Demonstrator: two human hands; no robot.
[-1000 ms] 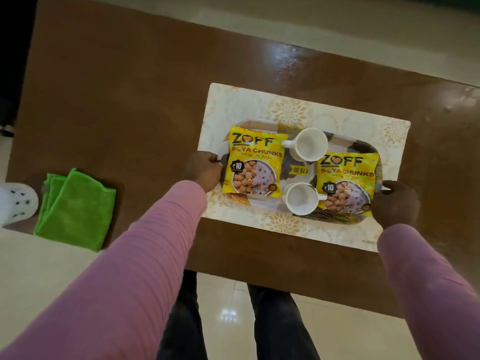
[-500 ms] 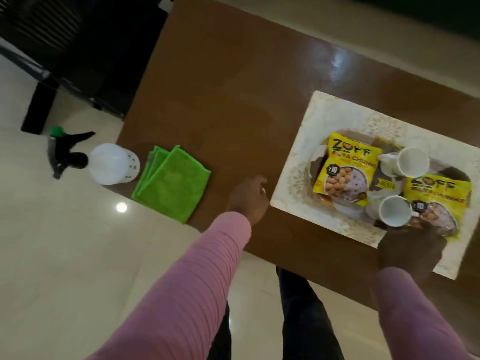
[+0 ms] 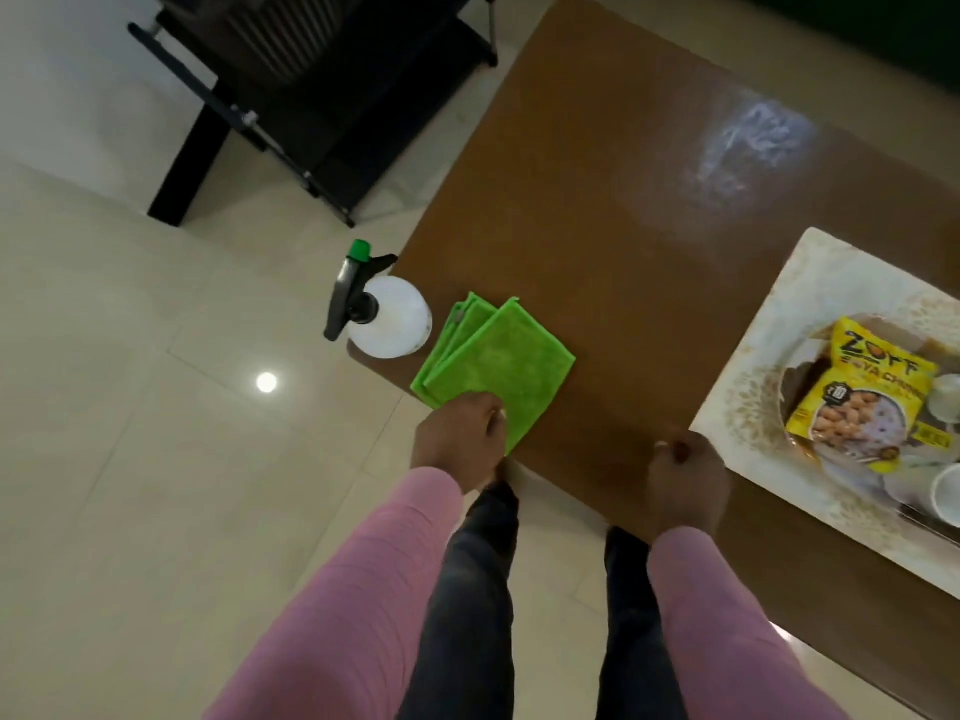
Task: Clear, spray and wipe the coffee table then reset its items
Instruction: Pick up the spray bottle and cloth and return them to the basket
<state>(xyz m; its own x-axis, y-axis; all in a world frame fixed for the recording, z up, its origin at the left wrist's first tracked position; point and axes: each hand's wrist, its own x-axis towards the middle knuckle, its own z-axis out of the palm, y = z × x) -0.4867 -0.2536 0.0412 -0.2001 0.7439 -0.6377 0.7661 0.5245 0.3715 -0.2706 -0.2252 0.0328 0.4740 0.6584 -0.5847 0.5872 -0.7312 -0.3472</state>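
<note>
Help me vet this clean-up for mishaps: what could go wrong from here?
1. The spray bottle stands at the coffee table's corner, right beside the green cloth that the left hand grips; dragging the cloth could tip the bottle onto the floor.
2. The soya chunks packet and a cup are not yet cleared; spraying now might wet them.

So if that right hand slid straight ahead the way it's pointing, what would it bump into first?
Probably nothing soon: the right hand points across bare coffee table, just left of the placemat corner. Depth is unclear, so it might clip that corner.
</note>
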